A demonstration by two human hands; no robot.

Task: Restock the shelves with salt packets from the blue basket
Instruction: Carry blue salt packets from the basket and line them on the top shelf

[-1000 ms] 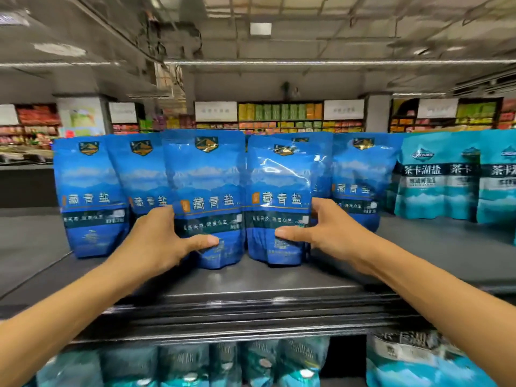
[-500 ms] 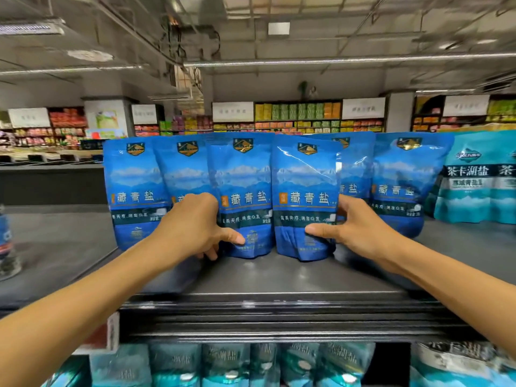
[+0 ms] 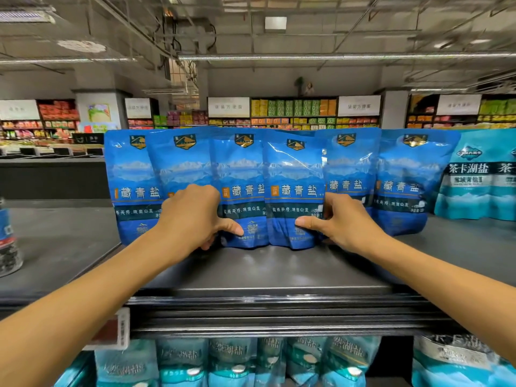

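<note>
Item, row of blue salt packets (image 3: pixel 293 191) upright on top shelf (image 3: pixel 265 272): left hand (image 3: pixel 192 216) and right hand (image 3: pixel 339 222) gripping middle pouches, thumbs in front, fingers apparently curled behind; best squared evenly, labels forward, bases flat.

Left hand (image 3: pixel 192 216) fingers hidden behind salt packet (image 3: pixel 240 188) — teal packets (image 3: pixel 480 177) cut off right.

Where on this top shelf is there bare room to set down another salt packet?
Bare shelf runs in front of the blue salt packets, between both forearms. More lies left of the row. The row itself is crowded, overlapping up to the teal packets.
</note>
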